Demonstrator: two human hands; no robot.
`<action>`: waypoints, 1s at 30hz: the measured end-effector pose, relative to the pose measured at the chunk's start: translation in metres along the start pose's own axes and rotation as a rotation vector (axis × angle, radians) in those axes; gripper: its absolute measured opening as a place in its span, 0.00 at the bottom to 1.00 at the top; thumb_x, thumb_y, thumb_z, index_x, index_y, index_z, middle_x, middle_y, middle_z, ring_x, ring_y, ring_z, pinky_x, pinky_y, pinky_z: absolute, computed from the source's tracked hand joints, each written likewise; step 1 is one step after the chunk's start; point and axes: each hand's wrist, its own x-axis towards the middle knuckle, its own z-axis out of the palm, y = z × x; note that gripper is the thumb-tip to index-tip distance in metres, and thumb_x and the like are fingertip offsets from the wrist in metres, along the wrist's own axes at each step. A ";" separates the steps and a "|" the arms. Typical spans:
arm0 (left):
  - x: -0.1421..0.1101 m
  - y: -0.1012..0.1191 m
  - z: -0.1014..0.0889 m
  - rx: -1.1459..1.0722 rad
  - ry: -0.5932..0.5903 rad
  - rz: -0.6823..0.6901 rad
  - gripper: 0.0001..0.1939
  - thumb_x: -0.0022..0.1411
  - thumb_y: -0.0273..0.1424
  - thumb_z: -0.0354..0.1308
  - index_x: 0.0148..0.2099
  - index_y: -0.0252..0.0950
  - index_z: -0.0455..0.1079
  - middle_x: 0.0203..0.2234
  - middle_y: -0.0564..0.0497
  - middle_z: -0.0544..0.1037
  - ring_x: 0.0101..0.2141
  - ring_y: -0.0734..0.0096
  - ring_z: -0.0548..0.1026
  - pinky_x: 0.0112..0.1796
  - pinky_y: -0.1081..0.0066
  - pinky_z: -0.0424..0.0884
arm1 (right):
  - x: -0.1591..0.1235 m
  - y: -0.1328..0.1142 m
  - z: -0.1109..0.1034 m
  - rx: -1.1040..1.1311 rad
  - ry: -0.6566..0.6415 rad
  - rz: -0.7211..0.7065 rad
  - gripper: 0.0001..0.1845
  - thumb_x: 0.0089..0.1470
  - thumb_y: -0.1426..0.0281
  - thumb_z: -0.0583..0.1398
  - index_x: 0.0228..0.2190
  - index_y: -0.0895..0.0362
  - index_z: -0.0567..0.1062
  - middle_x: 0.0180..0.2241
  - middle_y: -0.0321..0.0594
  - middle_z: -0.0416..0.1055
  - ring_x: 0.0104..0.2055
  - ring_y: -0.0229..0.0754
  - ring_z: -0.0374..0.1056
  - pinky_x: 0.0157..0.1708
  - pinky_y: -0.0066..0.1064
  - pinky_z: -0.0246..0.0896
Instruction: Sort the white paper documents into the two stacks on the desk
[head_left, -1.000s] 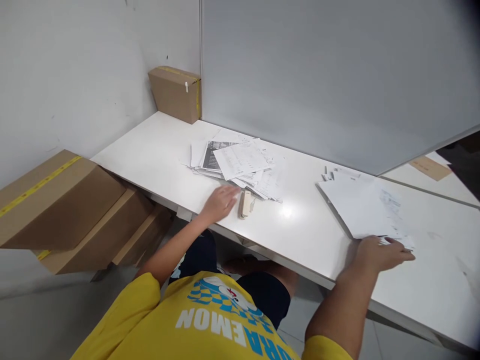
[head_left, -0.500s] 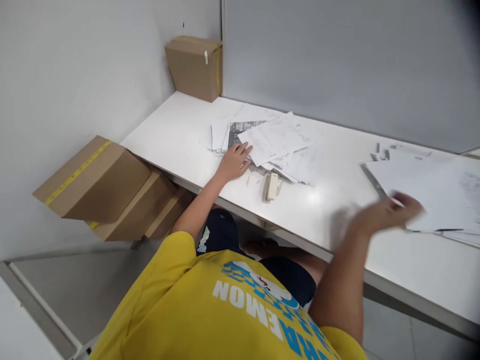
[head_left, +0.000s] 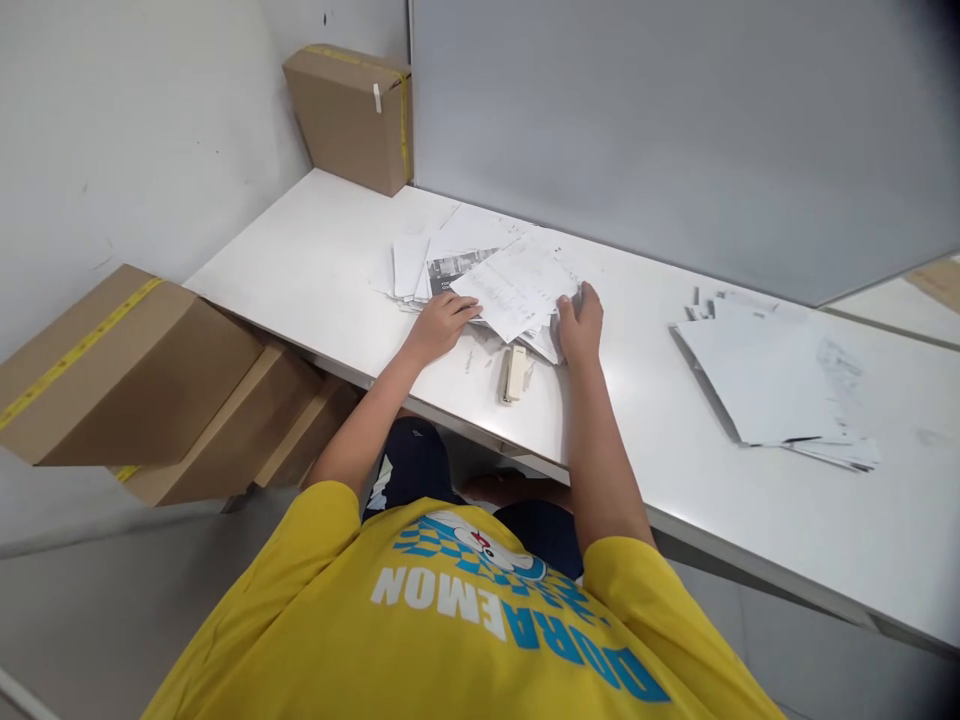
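A loose pile of printed papers point(head_left: 491, 270) lies on the white table point(head_left: 637, 420). My left hand point(head_left: 442, 322) rests on the pile's near left edge, fingers on the sheets. At the pile's right edge my right hand point(head_left: 581, 322) presses against the sheets, fingers curled at the paper's border. A small beige stapler point(head_left: 515, 373) lies on the table between my two hands, just in front of the pile, untouched.
A second, neater stack of white sheets point(head_left: 776, 380) sits to the right. A cardboard box point(head_left: 352, 115) stands in the far corner against the grey partition point(head_left: 675, 130). Several taped cardboard boxes point(head_left: 127, 380) lean left of the table, below its edge.
My right hand left the right stack and swung left to the loose pile's right edge. My left hand moved from beside the stapler onto the pile's left edge.
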 end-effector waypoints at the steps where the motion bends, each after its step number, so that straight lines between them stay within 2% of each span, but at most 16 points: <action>1: 0.000 0.000 0.000 0.000 0.000 -0.003 0.20 0.69 0.24 0.45 0.57 0.37 0.72 0.53 0.41 0.76 0.53 0.55 0.71 0.52 0.51 0.68 | -0.003 -0.002 0.000 0.021 0.013 0.027 0.34 0.61 0.52 0.51 0.60 0.60 0.63 0.61 0.58 0.61 0.65 0.56 0.56 0.63 0.57 0.50; 3: 0.000 0.000 0.000 0.000 -0.011 -0.008 0.21 0.69 0.23 0.45 0.59 0.37 0.70 0.56 0.41 0.74 0.58 0.54 0.68 0.55 0.50 0.66 | -0.007 -0.008 -0.003 0.047 0.052 0.056 0.34 0.61 0.52 0.51 0.60 0.59 0.63 0.61 0.57 0.61 0.65 0.56 0.56 0.64 0.55 0.48; 6: -0.001 0.000 0.001 -0.015 -0.039 -0.017 0.21 0.70 0.24 0.45 0.60 0.38 0.69 0.58 0.42 0.73 0.61 0.55 0.66 0.56 0.49 0.66 | -0.010 -0.017 -0.008 0.036 0.069 -0.008 0.33 0.60 0.52 0.52 0.58 0.59 0.65 0.59 0.56 0.64 0.63 0.55 0.59 0.63 0.54 0.49; 10: -0.001 0.000 0.000 -0.009 -0.052 -0.018 0.20 0.71 0.25 0.44 0.59 0.37 0.70 0.57 0.43 0.75 0.60 0.55 0.68 0.56 0.49 0.67 | -0.012 -0.027 -0.010 0.025 0.086 -0.057 0.28 0.60 0.55 0.52 0.56 0.58 0.68 0.56 0.53 0.68 0.60 0.52 0.63 0.61 0.51 0.55; 13: -0.002 0.001 -0.001 0.006 -0.034 -0.022 0.20 0.71 0.25 0.44 0.59 0.37 0.70 0.56 0.43 0.75 0.60 0.56 0.69 0.55 0.50 0.68 | -0.013 -0.033 -0.012 0.004 0.125 -0.095 0.23 0.61 0.57 0.51 0.50 0.56 0.73 0.51 0.50 0.73 0.55 0.51 0.67 0.57 0.49 0.59; 18: -0.003 0.001 0.000 0.023 -0.038 -0.014 0.24 0.66 0.20 0.47 0.61 0.36 0.68 0.58 0.42 0.73 0.62 0.55 0.67 0.57 0.49 0.67 | -0.018 -0.047 -0.017 -0.060 0.255 -0.102 0.18 0.60 0.63 0.48 0.34 0.55 0.75 0.35 0.46 0.76 0.42 0.47 0.71 0.47 0.43 0.64; 20: -0.002 0.000 -0.001 0.037 -0.053 -0.004 0.28 0.61 0.15 0.48 0.61 0.36 0.67 0.59 0.41 0.72 0.62 0.55 0.66 0.57 0.49 0.67 | -0.021 -0.055 -0.020 -0.038 0.221 -0.155 0.16 0.59 0.65 0.48 0.29 0.54 0.73 0.30 0.43 0.74 0.36 0.45 0.70 0.39 0.38 0.64; 23: -0.004 0.001 -0.006 0.051 -0.087 0.013 0.36 0.52 0.10 0.48 0.62 0.35 0.67 0.59 0.42 0.72 0.63 0.55 0.66 0.57 0.50 0.67 | -0.026 -0.064 -0.025 0.000 0.148 -0.274 0.14 0.57 0.65 0.49 0.22 0.53 0.68 0.23 0.39 0.69 0.27 0.42 0.65 0.29 0.34 0.60; 25: -0.011 0.004 -0.014 0.044 -0.096 0.017 0.40 0.49 0.09 0.47 0.63 0.36 0.67 0.59 0.44 0.73 0.63 0.56 0.66 0.58 0.48 0.66 | -0.028 -0.066 -0.029 0.017 0.199 -0.295 0.14 0.56 0.65 0.49 0.20 0.52 0.64 0.20 0.38 0.65 0.25 0.41 0.62 0.27 0.34 0.58; 27: -0.026 0.009 -0.024 0.017 -0.096 0.006 0.40 0.50 0.10 0.47 0.63 0.39 0.66 0.59 0.46 0.73 0.63 0.56 0.66 0.59 0.46 0.64 | -0.027 -0.067 -0.033 0.046 0.270 -0.244 0.15 0.56 0.65 0.48 0.20 0.51 0.63 0.20 0.38 0.64 0.25 0.42 0.62 0.26 0.35 0.57; 30: -0.062 0.023 -0.044 -0.040 -0.104 -0.056 0.35 0.56 0.15 0.48 0.64 0.43 0.67 0.58 0.47 0.74 0.63 0.55 0.65 0.61 0.45 0.62 | -0.027 -0.071 -0.039 0.075 0.206 -0.155 0.15 0.58 0.64 0.48 0.22 0.52 0.66 0.21 0.38 0.65 0.26 0.44 0.65 0.26 0.35 0.57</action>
